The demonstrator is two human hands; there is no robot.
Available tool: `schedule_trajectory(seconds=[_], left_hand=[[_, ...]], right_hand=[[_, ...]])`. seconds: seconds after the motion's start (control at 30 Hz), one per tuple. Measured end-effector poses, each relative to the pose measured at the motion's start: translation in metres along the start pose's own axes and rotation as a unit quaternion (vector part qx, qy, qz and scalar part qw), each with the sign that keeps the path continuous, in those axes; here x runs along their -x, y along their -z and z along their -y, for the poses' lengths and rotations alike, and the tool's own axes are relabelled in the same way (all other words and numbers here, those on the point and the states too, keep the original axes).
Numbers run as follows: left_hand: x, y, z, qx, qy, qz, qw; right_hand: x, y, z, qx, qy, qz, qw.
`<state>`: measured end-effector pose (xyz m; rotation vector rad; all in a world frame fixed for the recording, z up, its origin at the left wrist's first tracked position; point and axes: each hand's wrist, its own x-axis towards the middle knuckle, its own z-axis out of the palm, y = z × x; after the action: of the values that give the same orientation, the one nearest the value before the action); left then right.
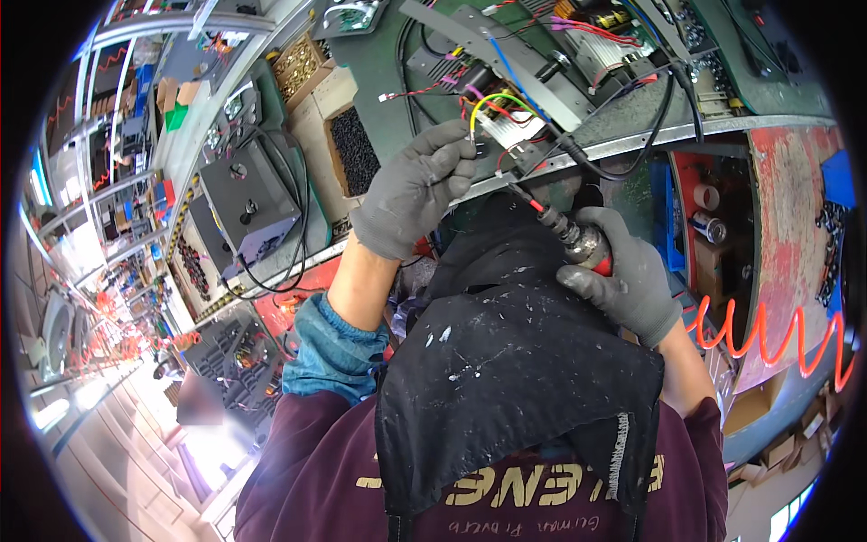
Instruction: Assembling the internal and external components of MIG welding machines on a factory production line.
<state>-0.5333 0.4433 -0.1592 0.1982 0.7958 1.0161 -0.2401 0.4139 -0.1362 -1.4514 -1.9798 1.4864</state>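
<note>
My left hand [417, 190], in a grey work glove, pinches the end of a yellow-green wire [479, 107] at the near edge of an open electrical assembly [542, 86]. In its grey-gloved grip, my right hand [630, 278] has a power screwdriver [582, 242] with a metal body and a red band. The screwdriver's bit points up and left, toward the assembly's near edge, and I cannot tell whether it touches anything. Red, blue and black wires run among the metal plates of the assembly. My fingers partly cover the tool's rear.
Left of the assembly stand a box of black screws [354, 149] and a box of brass-coloured parts [296, 68]. A grey metal housing [246, 203] with cables sits farther left. An orange coiled hose [768, 339] hangs at the right, beside a shelf holding a can [709, 228].
</note>
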Motion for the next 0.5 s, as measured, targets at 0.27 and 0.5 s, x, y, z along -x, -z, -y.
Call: schedule_trajectory(seconds=[0.27, 0.5], left_hand=[[0.028, -0.002, 0.009, -0.037, -0.001, -0.070, 0.997], [0.031, -0.019, 0.007, -0.217, -0.051, -0.147, 0.964]], right_hand=[[-0.018, -0.021, 0.030, 0.030, 0.002, 0.050, 0.998], [-0.018, -0.026, 0.039, 0.067, -0.005, 0.039, 0.997]])
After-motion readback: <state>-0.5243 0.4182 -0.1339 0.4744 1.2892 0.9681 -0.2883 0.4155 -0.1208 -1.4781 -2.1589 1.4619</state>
